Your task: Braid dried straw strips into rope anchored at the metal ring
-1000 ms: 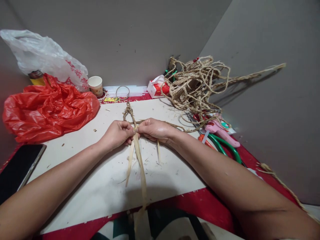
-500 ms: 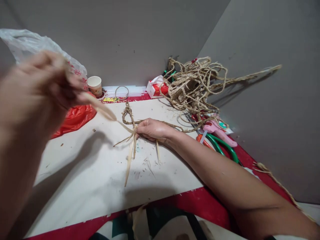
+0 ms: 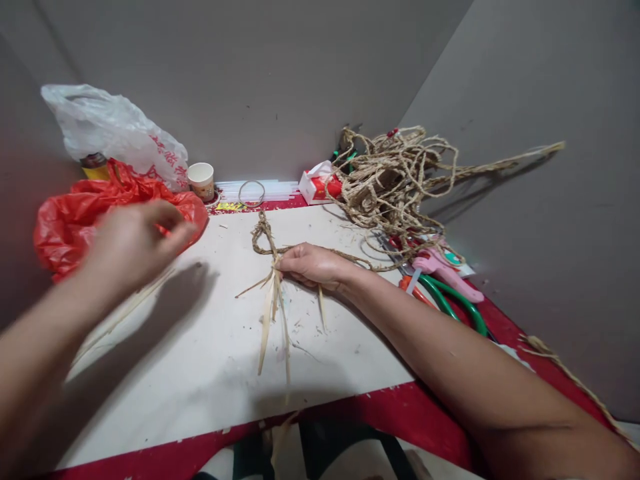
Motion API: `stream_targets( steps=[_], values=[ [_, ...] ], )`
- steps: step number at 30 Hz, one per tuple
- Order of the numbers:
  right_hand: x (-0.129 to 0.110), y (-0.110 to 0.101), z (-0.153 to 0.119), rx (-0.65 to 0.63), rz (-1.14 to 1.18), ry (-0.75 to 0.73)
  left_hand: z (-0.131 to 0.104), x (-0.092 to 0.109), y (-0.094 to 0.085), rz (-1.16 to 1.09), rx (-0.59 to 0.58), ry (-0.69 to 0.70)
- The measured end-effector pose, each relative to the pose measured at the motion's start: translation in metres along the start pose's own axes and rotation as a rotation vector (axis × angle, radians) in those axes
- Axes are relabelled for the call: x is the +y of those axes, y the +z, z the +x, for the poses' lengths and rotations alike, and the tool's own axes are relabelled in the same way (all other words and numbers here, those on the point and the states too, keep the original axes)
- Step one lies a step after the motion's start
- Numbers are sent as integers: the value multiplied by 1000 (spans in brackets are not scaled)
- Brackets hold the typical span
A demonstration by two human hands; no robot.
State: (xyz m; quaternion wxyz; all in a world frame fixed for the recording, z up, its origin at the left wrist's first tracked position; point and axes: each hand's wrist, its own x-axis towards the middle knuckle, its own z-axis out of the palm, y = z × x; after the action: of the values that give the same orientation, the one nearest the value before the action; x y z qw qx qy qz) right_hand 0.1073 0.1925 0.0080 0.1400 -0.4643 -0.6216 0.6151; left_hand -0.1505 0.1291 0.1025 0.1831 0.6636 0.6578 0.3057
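Observation:
My right hand (image 3: 313,263) is closed, pinching a braided straw rope (image 3: 261,230) just below its loop. Several pale loose straw strands (image 3: 266,327) fan out from under these fingers toward the front of the white board. To the left, my left hand (image 3: 137,240) is raised over the board, smeared by motion. A gap shows between its thumb and forefinger, and no strand is visible in it. Beneath the left wrist runs a thin straw strip (image 3: 130,307). More of the rope passes behind my right hand toward the pile.
A tangled heap of straw rope (image 3: 390,180) fills the back right, by a tissue pack (image 3: 320,183). Pink glue gun (image 3: 447,270) and green-handled tool (image 3: 460,303) lie near my right forearm. Red plastic bag (image 3: 65,227), paper cup (image 3: 201,181) and clear sticks (image 3: 275,191) stand behind.
My left hand has moved down and away, letting go of the pale strand it had pulled leftward. A strand now hangs forward below my right hand, which keeps its grip.

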Motion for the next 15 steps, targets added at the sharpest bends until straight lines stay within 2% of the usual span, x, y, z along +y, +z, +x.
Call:
stream_targets(
  steps=[1, 2, 4, 6, 9, 13, 15],
  values=[
    [0, 0, -1, -7, 13, -1, -2, 5, 22, 57, -54, 38],
    [-1, -1, -1, -11, 25, -2, -4, 10, 46, 38, -174, 68],
    [-2, -2, -2, -6, 50, -9, -5, 16, 88, -114, -286, 43],
    [-2, -2, -3, -8, 78, -19, -3, 19, 116, -247, -372, 16],
    [-1, -3, -3, -30, 126, -24, 2, 21, 131, -404, -438, -47],
    [-2, -4, -4, -61, 165, -28, 4, 21, 128, -539, -454, -189],
    [-2, -5, -5, -85, 169, -28, 5, 20, 125, -619, -500, -280]
  ],
)
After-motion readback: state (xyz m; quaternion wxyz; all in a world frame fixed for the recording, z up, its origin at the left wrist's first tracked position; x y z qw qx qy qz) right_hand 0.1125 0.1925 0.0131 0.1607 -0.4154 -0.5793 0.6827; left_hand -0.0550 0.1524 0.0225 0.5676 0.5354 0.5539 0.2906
